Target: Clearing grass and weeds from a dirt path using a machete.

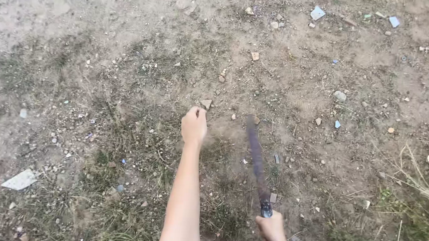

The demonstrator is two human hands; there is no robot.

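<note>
At bottom centre, the right hand (271,227) grips the handle of a long dark blade (256,157) angled up-frame over dry grass. Further up, the left hand (194,125) is fisted, empty, above bare ground (105,20).

Even, soft daylight falls on the dirt ground (102,50), flat and without hard shadows or glare. The far left looks paler, slightly washed out. The long blade (255,154) is smeared by motion blur; fine detail is soft throughout.
</note>
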